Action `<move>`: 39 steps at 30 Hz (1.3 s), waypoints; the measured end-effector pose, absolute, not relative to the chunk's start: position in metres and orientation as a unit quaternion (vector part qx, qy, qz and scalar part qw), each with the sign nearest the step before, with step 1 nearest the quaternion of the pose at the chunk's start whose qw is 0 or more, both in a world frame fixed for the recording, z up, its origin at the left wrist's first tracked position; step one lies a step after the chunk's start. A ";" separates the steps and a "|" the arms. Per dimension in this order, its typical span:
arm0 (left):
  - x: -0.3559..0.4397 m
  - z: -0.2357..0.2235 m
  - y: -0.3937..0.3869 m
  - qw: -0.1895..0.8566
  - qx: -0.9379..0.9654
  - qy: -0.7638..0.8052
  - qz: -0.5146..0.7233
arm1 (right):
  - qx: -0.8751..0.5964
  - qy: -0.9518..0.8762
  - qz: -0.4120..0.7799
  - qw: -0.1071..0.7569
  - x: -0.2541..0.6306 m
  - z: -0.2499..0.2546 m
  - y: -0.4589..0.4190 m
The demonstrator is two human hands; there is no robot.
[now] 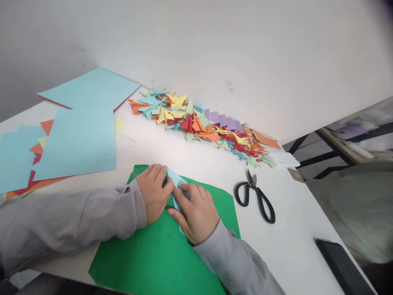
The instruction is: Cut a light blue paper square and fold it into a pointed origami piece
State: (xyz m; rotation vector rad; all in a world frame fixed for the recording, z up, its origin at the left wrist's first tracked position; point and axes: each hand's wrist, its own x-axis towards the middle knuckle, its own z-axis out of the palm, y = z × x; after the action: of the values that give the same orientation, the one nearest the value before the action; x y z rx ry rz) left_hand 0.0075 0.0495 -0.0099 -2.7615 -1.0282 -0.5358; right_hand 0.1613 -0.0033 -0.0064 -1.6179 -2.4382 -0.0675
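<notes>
A narrow piece of folded light blue paper [175, 177] lies on a green sheet [147, 262], slanting under both hands. My left hand [154, 192] is closed at its upper left edge, fingers bent and pressed together. Just to the right, my right hand [198, 211] pinches and presses the same paper, its index finger lying along the fold and its thumb bent below. The two hands meet near the top of the strip. Much of the folded paper is covered by my fingers.
Black-handled scissors [260, 200] lie partly spread at the right. Small folded paper planes [196, 123] in many colours line the wall. Large light blue sheets [80, 139] are stacked at the left. A black flat device [344, 266] rests by the table's right edge.
</notes>
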 end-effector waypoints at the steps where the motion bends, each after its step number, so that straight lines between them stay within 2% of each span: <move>1: 0.007 -0.009 0.049 0.073 -0.917 -0.350 -0.177 | -0.549 -0.828 -0.024 0.108 0.161 -0.007 -0.003; 21: 0.006 -0.006 0.047 0.047 -0.904 -0.386 -0.177 | -0.542 -0.833 -0.031 0.111 0.162 -0.007 -0.002; 28: 0.006 -0.010 0.048 0.037 -0.927 -0.330 -0.171 | -0.550 -0.827 -0.034 0.113 0.161 -0.006 -0.003; 39: 0.006 -0.012 0.050 0.055 -0.924 -0.334 -0.177 | -0.559 -0.825 -0.026 0.079 0.157 -0.001 -0.002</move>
State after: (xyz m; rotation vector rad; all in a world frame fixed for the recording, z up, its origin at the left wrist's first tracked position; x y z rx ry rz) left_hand 0.0059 0.0495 -0.0120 -2.8062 -1.0150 -0.5362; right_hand 0.1566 -0.0019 -0.0009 -1.6726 -2.4699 -0.0767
